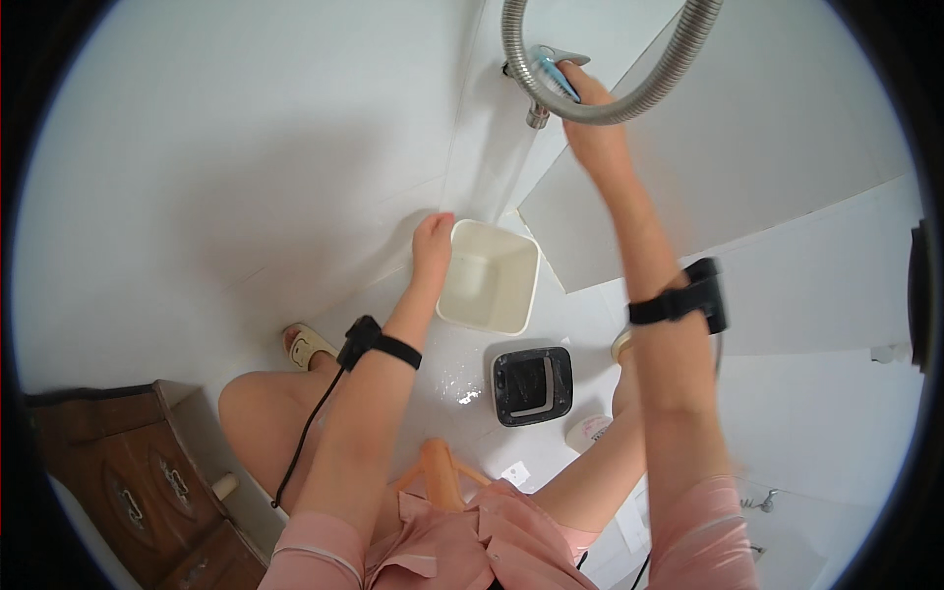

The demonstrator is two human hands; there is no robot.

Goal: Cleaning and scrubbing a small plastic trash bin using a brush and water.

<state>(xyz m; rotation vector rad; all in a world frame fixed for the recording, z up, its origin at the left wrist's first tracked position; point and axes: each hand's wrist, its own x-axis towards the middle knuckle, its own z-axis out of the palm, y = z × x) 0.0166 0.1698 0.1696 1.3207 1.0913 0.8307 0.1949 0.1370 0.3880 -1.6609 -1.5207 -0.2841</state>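
My left hand (433, 248) is closed on the left rim of a square cream-white plastic bin (536, 280), which stands on the floor by the wall. The bin looks empty inside. My right hand (596, 133) is raised to the wall tap (537, 116), its fingers closed around a blue brush (557, 79) with pale bristles. The fingertips are beside the tap's lever; whether they touch it I cannot tell. Part of the brush is hidden behind a metal shower hose (644, 106). A faint streak runs from the spout toward the bin.
A black square bin rim or lid (532, 417) lies on the wet floor between my feet. Beside my right leg stands a white container (588, 433). A brown wooden cabinet (118, 462) is at lower left. An orange plastic stool (442, 477) is beneath me. Walls close in ahead.
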